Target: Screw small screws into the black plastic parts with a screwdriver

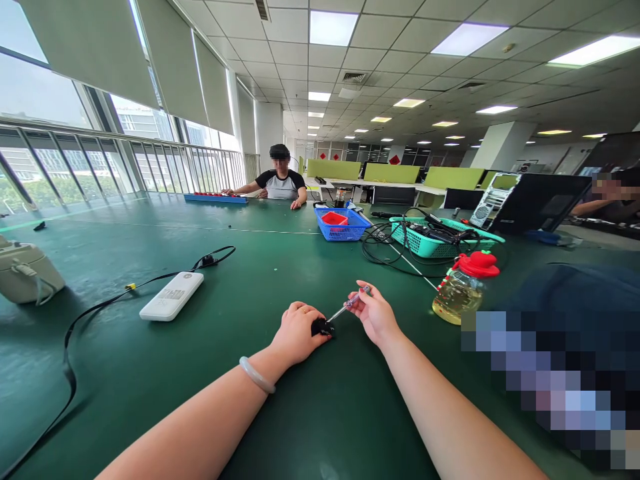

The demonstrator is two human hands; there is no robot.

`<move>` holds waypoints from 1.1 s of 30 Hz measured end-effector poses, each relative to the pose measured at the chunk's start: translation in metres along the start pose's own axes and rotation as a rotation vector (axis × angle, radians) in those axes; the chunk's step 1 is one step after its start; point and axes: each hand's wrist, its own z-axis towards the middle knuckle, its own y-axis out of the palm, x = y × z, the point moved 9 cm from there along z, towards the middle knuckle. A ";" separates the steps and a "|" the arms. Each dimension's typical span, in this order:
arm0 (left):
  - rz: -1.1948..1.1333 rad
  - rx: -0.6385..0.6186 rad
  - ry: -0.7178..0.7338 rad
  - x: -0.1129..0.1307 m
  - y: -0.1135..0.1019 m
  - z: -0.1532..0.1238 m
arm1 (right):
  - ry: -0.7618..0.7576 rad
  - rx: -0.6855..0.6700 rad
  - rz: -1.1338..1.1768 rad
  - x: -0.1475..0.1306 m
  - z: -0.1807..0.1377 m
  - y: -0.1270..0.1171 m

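On the green table my left hand (pixel 299 331) is closed around a small black object (pixel 323 327), whose kind I cannot make out. A pale bangle circles that wrist. My right hand (pixel 373 313) grips a screwdriver (pixel 352 302) by its clear purplish handle. The screwdriver slants down to the left, and its metal tip meets or lies just over the top of the black object. My left fingers hide part of that object.
Left of my hands lie a white power bank (pixel 173 296) and a black cable (pixel 75 327). To the right stands a red-lidded bottle (pixel 457 293). Further back are a blue basket (pixel 343 230), a teal basket (pixel 425 245) with cables, and a seated person (pixel 280 180).
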 end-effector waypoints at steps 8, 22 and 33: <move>0.014 0.000 -0.008 0.001 0.000 -0.001 | 0.002 -0.108 -0.118 -0.006 -0.009 0.015; 0.027 -0.032 -0.055 0.000 -0.001 -0.003 | -0.665 -0.129 -0.651 -0.057 -0.052 0.054; 0.031 -0.030 -0.029 0.000 -0.001 -0.001 | -0.966 -0.370 -1.025 -0.056 -0.089 0.098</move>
